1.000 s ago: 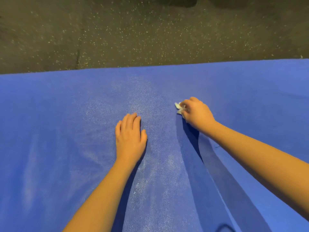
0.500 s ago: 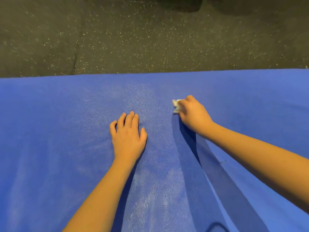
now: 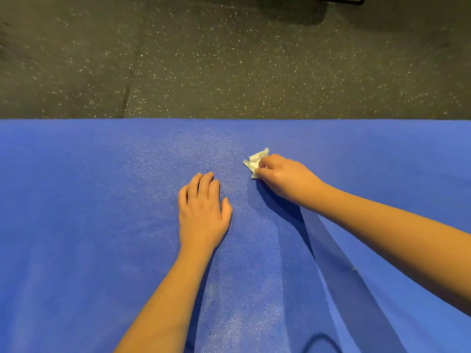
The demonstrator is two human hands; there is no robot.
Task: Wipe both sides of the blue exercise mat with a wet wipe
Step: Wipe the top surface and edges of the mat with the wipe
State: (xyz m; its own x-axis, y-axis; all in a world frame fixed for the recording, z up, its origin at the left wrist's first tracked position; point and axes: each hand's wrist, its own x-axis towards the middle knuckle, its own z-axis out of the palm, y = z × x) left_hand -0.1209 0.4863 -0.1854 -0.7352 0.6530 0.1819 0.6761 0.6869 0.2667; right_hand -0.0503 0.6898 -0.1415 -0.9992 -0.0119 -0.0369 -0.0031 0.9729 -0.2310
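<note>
- The blue exercise mat (image 3: 76,200) lies flat on the speckled floor (image 3: 229,59).
- The right hand (image 3: 285,178) has its grip clenched on the crumpled wet wipe (image 3: 256,160), pressed to the mat right of centre, near the far edge.
- The left hand (image 3: 201,215) rests flat just left of it, grip released.
- Overlapping, firm strokes likely suit best — the flat hand can stop the mat creeping.

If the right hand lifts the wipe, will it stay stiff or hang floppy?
Probably floppy: the wet wipe is crumpled into folds in the right hand. Likely light: fingers alone pinch it against the blue mat.
</note>
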